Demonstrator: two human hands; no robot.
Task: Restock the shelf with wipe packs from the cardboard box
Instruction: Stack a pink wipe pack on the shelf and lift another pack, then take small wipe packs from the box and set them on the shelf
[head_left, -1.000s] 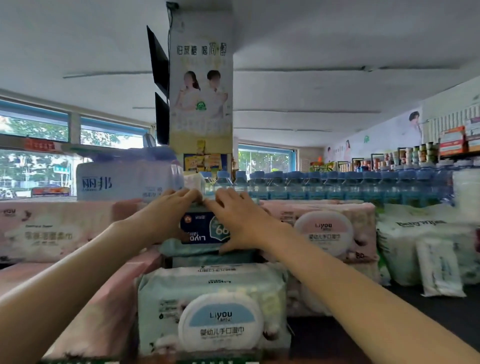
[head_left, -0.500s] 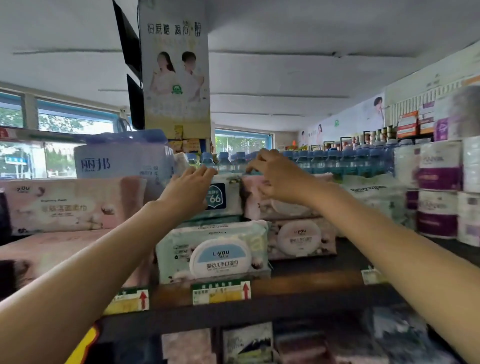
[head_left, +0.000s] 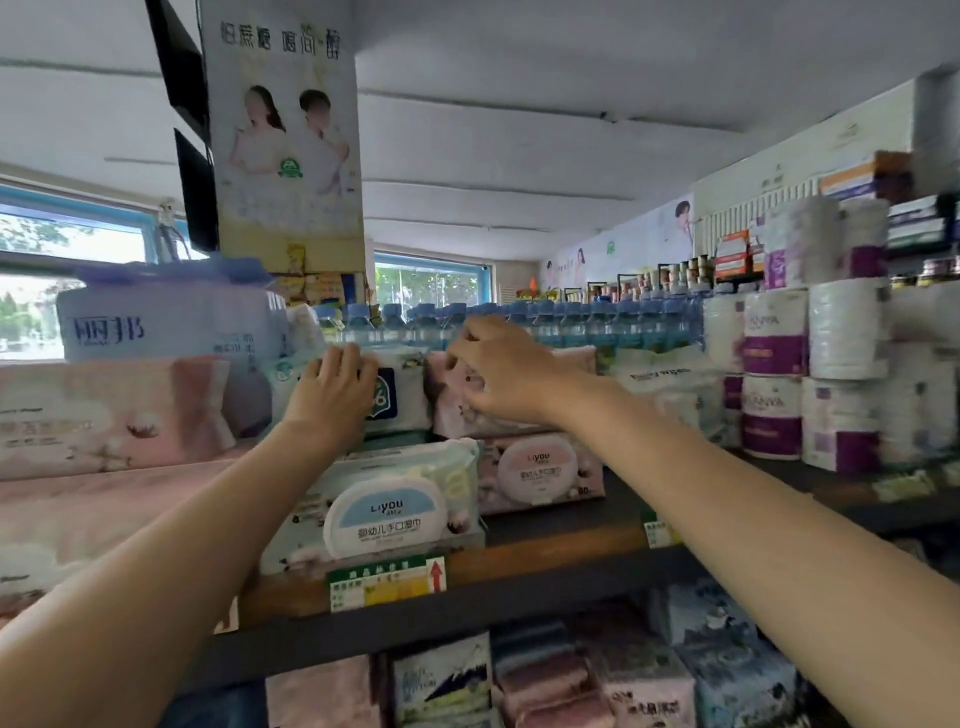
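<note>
On the top shelf (head_left: 545, 584) two short stacks of wipe packs stand side by side. My left hand (head_left: 332, 397) lies flat against the upper white-green wipe pack (head_left: 402, 402) with a dark blue label, fingertips at its top edge. That pack sits on a green wipe pack (head_left: 384, 506) with a round white lid. My right hand (head_left: 501, 376) curls its fingers round the left end of the upper pink wipe pack (head_left: 566, 364), which lies on another pink lidded pack (head_left: 540, 473). No cardboard box is in view.
Pink tissue packs (head_left: 104, 410) and a blue tissue bag (head_left: 171, 322) fill the shelf's left side. Water bottles (head_left: 597, 322) line the back. Toilet paper rolls (head_left: 841, 374) stand at the right. A poster pillar (head_left: 285, 130) rises behind. More packs (head_left: 571, 675) sit on the shelf below.
My right hand left the blue-label pack and took hold of the pink pack beside it. My left hand stayed on the blue-label pack. My view pulled back and down.
</note>
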